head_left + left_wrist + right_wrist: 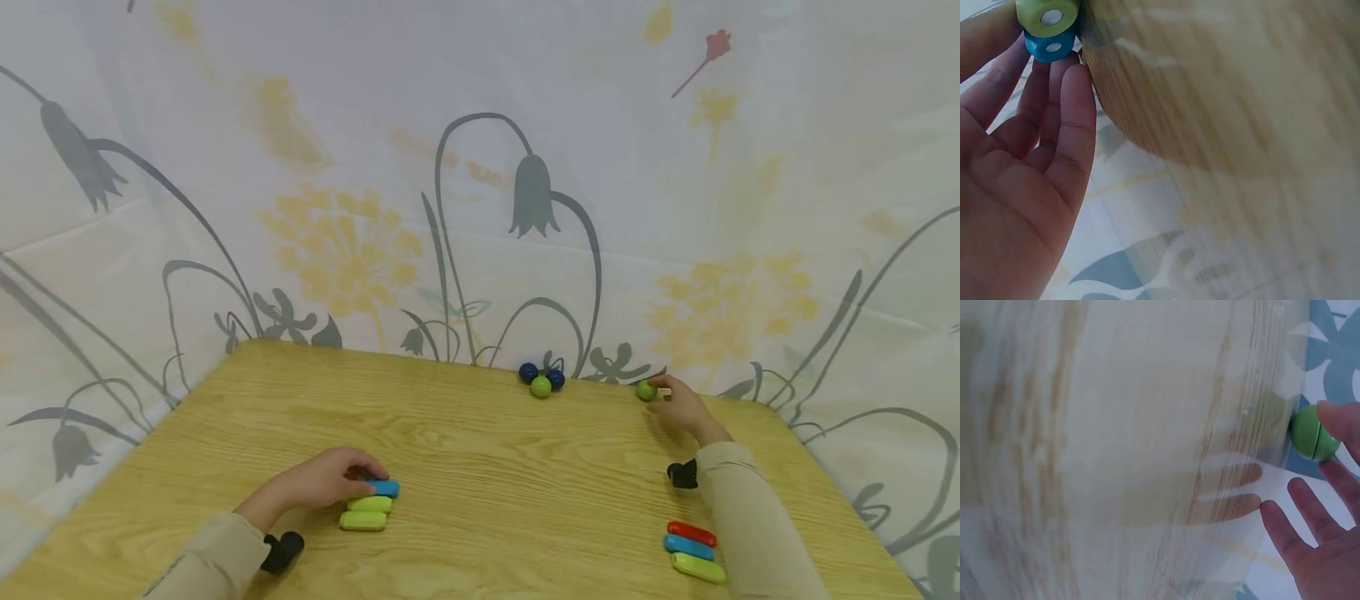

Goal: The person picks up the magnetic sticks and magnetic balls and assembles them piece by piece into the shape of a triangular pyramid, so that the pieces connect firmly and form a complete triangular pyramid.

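At the left of the table, my left hand has its thumb and fingers about the left end of a blue magnetic rod. Two yellow-green rods lie just in front of it, side by side. The left wrist view shows a pale round end on the blue rod and on a yellow-green rod. Far back on the right, my right hand pinches a green ball between thumb and index finger. The right wrist view shows a seam around this ball; the other fingers are spread.
Two dark blue balls and another green ball sit clustered at the back edge of the wooden table. Beside the right sleeve lie a red rod, a blue rod and a yellow-green rod. A flower-printed curtain hangs behind.
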The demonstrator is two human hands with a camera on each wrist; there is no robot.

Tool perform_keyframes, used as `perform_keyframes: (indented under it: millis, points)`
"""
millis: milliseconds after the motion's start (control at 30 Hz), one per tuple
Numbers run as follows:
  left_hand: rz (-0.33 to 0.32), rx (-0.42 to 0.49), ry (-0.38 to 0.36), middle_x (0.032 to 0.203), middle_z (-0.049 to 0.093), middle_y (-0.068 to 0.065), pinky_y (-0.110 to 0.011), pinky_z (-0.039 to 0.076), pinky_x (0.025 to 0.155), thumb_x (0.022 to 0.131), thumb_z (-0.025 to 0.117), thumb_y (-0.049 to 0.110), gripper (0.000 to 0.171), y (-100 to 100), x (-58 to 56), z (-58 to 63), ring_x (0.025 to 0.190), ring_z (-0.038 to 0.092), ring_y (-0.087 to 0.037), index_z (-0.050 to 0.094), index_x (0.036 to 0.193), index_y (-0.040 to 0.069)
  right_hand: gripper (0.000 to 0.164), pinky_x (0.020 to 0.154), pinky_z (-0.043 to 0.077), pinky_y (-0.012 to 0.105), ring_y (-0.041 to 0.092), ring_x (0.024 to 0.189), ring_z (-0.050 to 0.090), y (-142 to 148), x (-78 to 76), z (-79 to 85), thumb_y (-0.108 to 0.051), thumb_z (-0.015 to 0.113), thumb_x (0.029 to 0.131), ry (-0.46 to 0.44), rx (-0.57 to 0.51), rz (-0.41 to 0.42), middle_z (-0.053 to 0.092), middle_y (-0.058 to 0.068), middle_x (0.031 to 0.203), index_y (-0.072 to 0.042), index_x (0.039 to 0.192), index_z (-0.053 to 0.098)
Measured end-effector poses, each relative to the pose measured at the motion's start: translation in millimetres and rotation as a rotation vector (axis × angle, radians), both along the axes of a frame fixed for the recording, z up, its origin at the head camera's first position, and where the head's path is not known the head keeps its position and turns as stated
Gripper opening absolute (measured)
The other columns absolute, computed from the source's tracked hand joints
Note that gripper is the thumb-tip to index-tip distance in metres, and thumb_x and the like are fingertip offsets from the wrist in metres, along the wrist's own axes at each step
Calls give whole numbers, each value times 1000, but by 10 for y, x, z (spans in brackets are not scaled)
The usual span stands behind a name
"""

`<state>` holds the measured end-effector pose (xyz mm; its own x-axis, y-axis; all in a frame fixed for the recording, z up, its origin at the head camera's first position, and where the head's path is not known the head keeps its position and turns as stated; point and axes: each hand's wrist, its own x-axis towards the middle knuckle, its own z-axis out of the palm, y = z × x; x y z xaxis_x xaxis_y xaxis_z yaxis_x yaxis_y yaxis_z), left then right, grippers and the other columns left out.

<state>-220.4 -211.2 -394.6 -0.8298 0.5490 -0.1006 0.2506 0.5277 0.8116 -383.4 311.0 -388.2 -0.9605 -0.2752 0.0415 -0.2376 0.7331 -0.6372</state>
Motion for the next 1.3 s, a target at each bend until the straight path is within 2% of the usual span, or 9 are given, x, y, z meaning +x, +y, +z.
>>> perform_keyframes:
  millis: [133, 300, 433, 767, 933, 1133, 1300]
  points:
    - [-13, -27, 28, 107, 62, -7, -41, 46, 81, 92, 59, 11, 21, 6, -10, 17, 98, 56, -30, 63, 109, 1, 52, 85, 41, 56, 55, 110, 38, -24, 38, 33, -4, 55, 91, -9, 18, -15, 33, 41, 125, 15, 132, 31]
    - [-24, -46, 67, 105, 61, -5, -37, 46, 78, 93, 58, 11, 20, 17, -14, 25, 96, 57, -27, 63, 109, 1, 46, 82, 44, 53, 52, 105, 45, -75, 84, 34, -2, 60, 87, 3, 27, 47, 39, 39, 122, 15, 126, 42]
    - [-6, -42, 74, 104, 60, -4, -36, 46, 77, 93, 57, 10, 21, 32, 0, 34, 94, 56, -26, 62, 110, -1, 41, 78, 48, 48, 47, 99, 51, -137, 118, 19, 0, 64, 84, 14, 20, 81, 49, 33, 112, 14, 120, 49]
    - [32, -32, 106, 104, 62, -6, -32, 47, 76, 92, 59, 13, 24, 113, 19, -5, 93, 57, -24, 63, 111, -2, 35, 73, 49, 44, 41, 95, 55, -207, 241, -24, -3, 70, 80, 31, -45, 99, 58, 25, 102, 10, 110, 56]
    - [71, -39, 122, 106, 62, -7, -32, 47, 75, 92, 60, 14, 25, 141, 50, 18, 93, 58, -22, 63, 112, -1, 37, 73, 50, 41, 37, 94, 57, -313, 352, -14, -6, 71, 82, 25, -73, 114, 59, 21, 102, 9, 112, 56]
    - [117, 11, 107, 102, 62, -5, -32, 48, 73, 91, 61, 18, 26, 225, 93, 63, 88, 57, -18, 64, 111, 1, 37, 71, 50, 38, 33, 93, 58, -447, 522, 26, -8, 71, 82, -9, -112, 95, 59, 16, 101, 6, 113, 56]
    - [118, 39, 116, 98, 61, -2, -30, 47, 68, 91, 61, 18, 28, 312, 107, 76, 82, 56, -15, 63, 112, -1, 38, 70, 50, 37, 30, 92, 58, -566, 664, 41, -10, 73, 81, -31, -145, 90, 59, 15, 102, 4, 112, 56]
